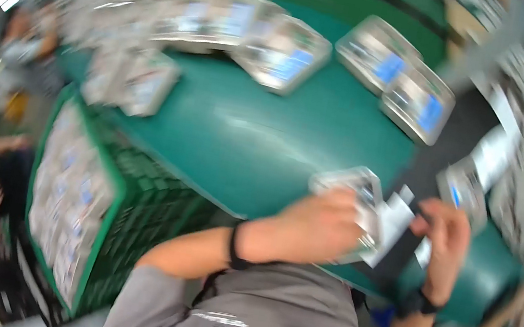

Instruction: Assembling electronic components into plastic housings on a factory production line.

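- Our left hand (328, 223) lies over the clear tray (364, 179), seemingly to steady it; blur hides whether its fingers pinch the rim.
- Our right hand (448, 233) is half curled beside the white slip (395, 219); we cannot tell whether the fingers pinch anything.
- The tray sits near our side of the green table (248, 123), likely for easy reach.
- Beyond, filled trays (283, 56) lie grouped, perhaps to leave us working room.

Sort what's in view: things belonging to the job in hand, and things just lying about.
Likely in the job:
- pack under the left hand
- white sheet between that hand and the right hand

Seemingly just about:
- pair of packs across the table
- green crate at left, filled with packs
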{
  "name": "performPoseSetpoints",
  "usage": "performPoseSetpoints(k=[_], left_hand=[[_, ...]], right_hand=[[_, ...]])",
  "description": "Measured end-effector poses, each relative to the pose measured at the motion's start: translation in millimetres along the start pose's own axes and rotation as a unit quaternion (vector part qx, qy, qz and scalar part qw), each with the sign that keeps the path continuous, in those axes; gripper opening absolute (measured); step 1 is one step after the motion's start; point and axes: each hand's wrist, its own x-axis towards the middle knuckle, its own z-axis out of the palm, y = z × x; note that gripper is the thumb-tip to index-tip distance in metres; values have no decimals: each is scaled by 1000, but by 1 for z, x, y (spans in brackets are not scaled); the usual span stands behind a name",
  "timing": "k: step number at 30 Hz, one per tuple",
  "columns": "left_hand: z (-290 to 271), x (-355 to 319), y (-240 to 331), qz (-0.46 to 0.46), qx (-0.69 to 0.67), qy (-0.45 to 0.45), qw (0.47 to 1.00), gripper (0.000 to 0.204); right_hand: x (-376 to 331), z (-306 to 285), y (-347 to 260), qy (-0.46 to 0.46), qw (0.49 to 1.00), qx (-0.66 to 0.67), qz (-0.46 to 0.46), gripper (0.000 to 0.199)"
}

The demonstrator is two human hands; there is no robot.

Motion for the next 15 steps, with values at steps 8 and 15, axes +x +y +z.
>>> performPoseSetpoints(k=[8, 15], left_hand=[[3, -6, 13, -129, 12, 63, 989, 18], [6, -8, 20, -182, 56, 101, 977, 24]], right_hand=[[-4, 42, -15, -39, 987, -83, -132, 13], [-2, 66, -9, -85, 915, -212, -332, 21]])
